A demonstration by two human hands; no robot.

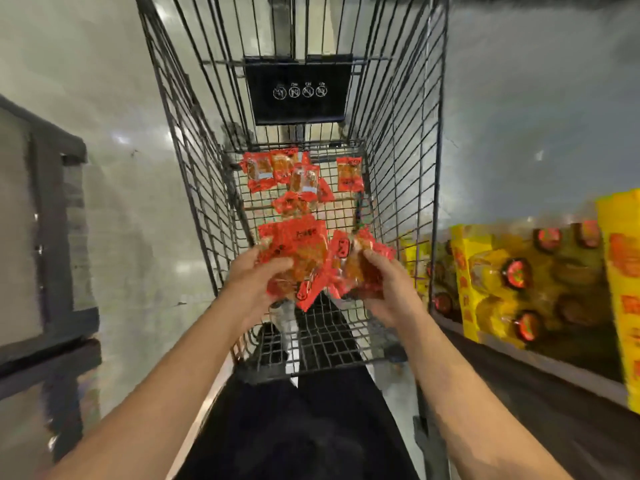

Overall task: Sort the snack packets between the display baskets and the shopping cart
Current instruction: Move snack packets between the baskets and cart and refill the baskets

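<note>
Two handfuls of red snack packets [298, 261] are held above the near end of the shopping cart [398, 140], one bunch in each hand, the two bunches touching in the middle. The left hand [256, 282] grips its bunch from the left with fingers curled over the top packet; the right hand [384, 285] grips the other bunch from the right, its fingers wrapped round the outer edge. How many packets each hand holds cannot be told, since they overlap and blur.

More loose packets [298, 178] lie on the cart's wire floor toward its far end, one [349, 174] apart near the far right corner.

By the look of them, the packets are light, thin, glossy film pouches: soft, crinkly and slippery against each other, so a stack likely slides apart if squeezed only from its edges. A safer hold seems to be flat across the faces, thumb below and fingers above, or a pinch on the sealed end of a single packet. The contents look flat and may crush under a hard squeeze. Small packets could also catch in the cart's wire mesh.

Right of the cart, a shelf [554, 368] carries yellow boxes [467, 271] and bottles with red caps [516, 271]. A dark rack [52, 237] stands at the left, and a black panel [298, 88] hangs inside the cart's far end.
</note>
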